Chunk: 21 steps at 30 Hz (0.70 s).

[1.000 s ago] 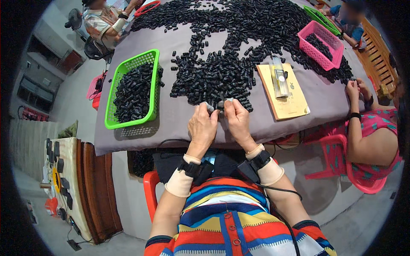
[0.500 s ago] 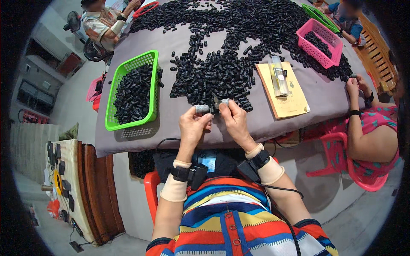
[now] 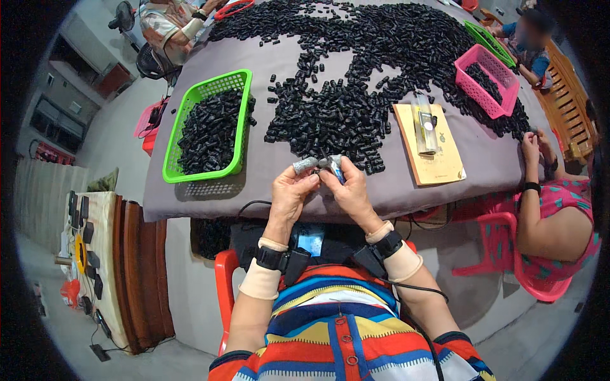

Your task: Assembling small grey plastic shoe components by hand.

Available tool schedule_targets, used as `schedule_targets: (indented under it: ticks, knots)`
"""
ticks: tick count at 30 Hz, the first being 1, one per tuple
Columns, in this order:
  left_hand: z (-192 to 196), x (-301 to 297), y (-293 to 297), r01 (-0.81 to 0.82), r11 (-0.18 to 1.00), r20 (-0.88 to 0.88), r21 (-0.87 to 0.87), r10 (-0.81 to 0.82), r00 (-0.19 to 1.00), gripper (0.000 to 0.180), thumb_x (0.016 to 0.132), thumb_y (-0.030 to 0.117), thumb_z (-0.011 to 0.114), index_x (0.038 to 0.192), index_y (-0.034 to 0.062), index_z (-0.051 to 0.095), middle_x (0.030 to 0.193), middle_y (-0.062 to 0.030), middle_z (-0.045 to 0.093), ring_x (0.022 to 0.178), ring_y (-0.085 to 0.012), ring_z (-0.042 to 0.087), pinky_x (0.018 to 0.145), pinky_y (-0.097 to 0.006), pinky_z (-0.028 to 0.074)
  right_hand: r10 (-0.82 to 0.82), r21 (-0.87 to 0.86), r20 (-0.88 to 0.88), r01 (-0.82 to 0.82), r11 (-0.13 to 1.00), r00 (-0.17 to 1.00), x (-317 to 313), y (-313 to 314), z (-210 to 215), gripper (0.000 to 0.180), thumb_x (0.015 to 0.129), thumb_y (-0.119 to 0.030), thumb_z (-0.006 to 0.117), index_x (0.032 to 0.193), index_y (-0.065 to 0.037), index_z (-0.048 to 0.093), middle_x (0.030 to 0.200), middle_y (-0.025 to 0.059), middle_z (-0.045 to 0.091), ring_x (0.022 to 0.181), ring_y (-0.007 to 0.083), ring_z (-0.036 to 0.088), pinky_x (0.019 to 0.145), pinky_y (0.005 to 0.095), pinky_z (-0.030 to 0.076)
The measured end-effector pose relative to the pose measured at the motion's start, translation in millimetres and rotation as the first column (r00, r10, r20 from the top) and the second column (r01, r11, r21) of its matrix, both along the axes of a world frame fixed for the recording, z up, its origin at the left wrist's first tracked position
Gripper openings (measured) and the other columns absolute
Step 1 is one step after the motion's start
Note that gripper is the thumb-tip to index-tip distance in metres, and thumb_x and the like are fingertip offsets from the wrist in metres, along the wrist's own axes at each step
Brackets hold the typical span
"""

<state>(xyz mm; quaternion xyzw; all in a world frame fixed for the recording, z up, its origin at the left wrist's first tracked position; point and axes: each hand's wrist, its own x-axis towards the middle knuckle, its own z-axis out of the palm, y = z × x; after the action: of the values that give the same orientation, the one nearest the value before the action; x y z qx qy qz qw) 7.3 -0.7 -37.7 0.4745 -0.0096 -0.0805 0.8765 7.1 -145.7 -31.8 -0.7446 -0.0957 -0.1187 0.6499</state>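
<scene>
Just in front of the heap of small black plastic pieces (image 3: 337, 117), my two hands meet at the table's near edge. My left hand (image 3: 291, 197) is closed in a pinch, its index finger wrapped in grey tape, on what looks like one small black piece (image 3: 323, 163). Against it presses my right hand (image 3: 349, 195), also closed, with grey and blue wrapping on its index finger. A thin dark tip shows between the fingertips; what the right fingers grip is too small to make out.
A green basket (image 3: 170, 152) of black pieces stands at the left. To the right, a clear plastic case (image 3: 424, 130) lies on a yellowish book (image 3: 438, 166). Farther right is a pink basket (image 3: 508, 95). Other people sit around the grey-covered table (image 3: 203, 197).
My hands have drawn closer together, and their fingertips now meet at the small piece. The whole view has shifted slightly, with the table's things appearing farther right.
</scene>
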Motion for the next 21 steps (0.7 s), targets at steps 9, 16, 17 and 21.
schedule_targets:
  ticks: [9,16,17,21]
  knots:
    - [0,2,2,-0.036,0.986,-0.071,-0.16,0.025,0.997,0.021,0.086,0.003,0.056,0.106,0.0025,0.058,0.092,-0.0068,0.063,0.077,-0.0151,0.061,0.068,-0.025,0.05,0.007,0.01,0.008,-0.007,1.0,1.0,-2,5,1,0.02,0.078,-0.017,0.067,0.084,-0.003,0.055,0.07,0.0092,0.061,0.06,0.0154,0.058,0.055,0.0296,0.045]
    - [-6,2,15,0.035,0.983,-0.07,-0.18,-0.048,0.996,0.018,0.088,0.006,0.054,0.106,0.0035,0.057,0.088,-0.0072,0.062,0.076,-0.0178,0.062,0.064,-0.027,0.051,0.125,0.05,-0.121,-0.12,0.992,0.985,0,-4,-1,0.019,0.085,-0.019,0.058,0.078,-0.001,0.052,0.066,0.0111,0.059,0.058,0.0177,0.057,0.052,0.0316,0.043]
    - [-7,2,16,0.04,0.981,-0.075,-0.19,-0.055,0.996,0.018,0.088,0.006,0.055,0.105,0.0036,0.057,0.087,-0.0068,0.062,0.075,-0.0174,0.061,0.063,-0.026,0.05,0.127,0.05,-0.122,-0.122,0.991,0.984,-1,-3,1,0.019,0.085,-0.019,0.058,0.078,-0.001,0.052,0.066,0.0111,0.059,0.058,0.0177,0.057,0.052,0.0316,0.043]
    - [-6,1,16,0.021,0.983,-0.102,-0.184,-0.04,0.994,0.017,0.088,0.007,0.055,0.104,0.0038,0.057,0.087,-0.0061,0.062,0.071,-0.0159,0.06,0.059,-0.025,0.048,0.105,-0.186,0.027,-0.099,0.978,0.994,-6,-1,8,0.021,0.086,-0.018,0.058,0.075,-0.001,0.052,0.063,0.0125,0.055,0.055,0.0218,0.054,0.05,0.0329,0.04]
